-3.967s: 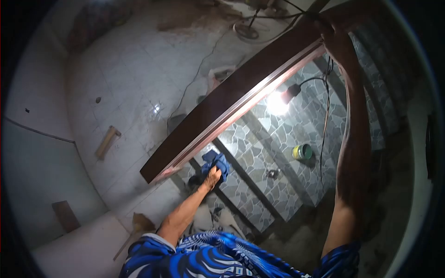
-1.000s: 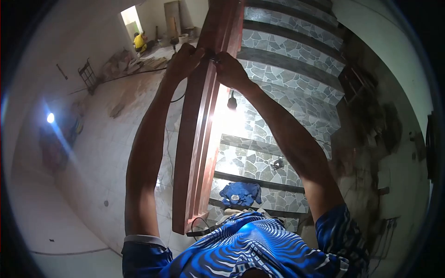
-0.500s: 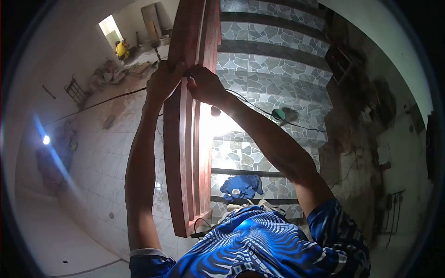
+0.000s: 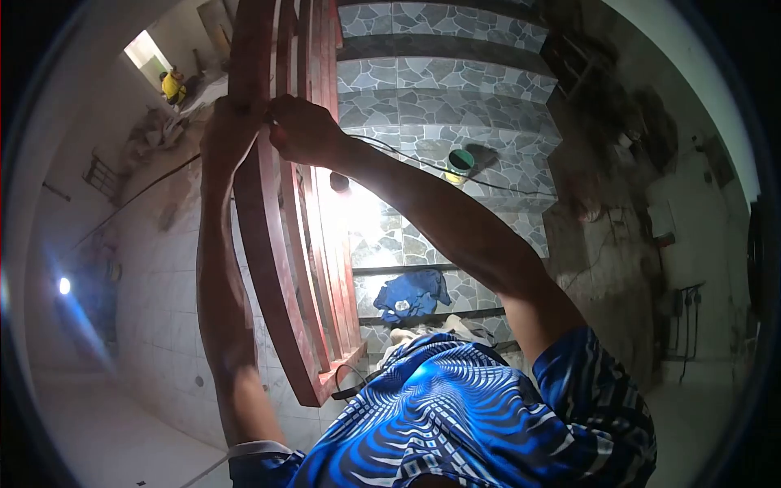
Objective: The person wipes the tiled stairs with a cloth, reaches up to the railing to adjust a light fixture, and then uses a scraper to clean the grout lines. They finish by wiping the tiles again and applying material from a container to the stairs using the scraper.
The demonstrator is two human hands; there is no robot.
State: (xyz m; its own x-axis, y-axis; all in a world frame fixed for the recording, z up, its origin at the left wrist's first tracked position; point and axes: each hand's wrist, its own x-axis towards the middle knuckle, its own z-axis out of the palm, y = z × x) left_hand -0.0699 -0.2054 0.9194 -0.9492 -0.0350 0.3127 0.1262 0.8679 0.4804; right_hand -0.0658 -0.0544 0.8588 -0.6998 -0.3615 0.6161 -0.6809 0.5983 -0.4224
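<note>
A long reddish-brown wooden frame piece (image 4: 281, 268) runs from near my chest up and away past the top of the view. My left hand (image 4: 228, 130) grips its left edge well up its length. My right hand (image 4: 303, 130) presses on the grooved face just beside the left hand, fingers closed at the wood; what the fingertips pinch is too small to tell. A thin black cable (image 4: 423, 163) trails from my right hand across the steps.
Stone-patterned tiled steps (image 4: 439, 73) rise ahead. A blue cloth (image 4: 415, 293) lies on a low step, a green tin (image 4: 460, 159) higher up, a lit bulb (image 4: 346, 191) beside the frame. A person in yellow (image 4: 172, 85) crouches in the far doorway. Pale tiled floor (image 4: 163, 276) lies left.
Four seconds ago my left hand held the blue cloth low down; now both hands are up on the wood. Over the last second the view swung, moving frame and hands left.
</note>
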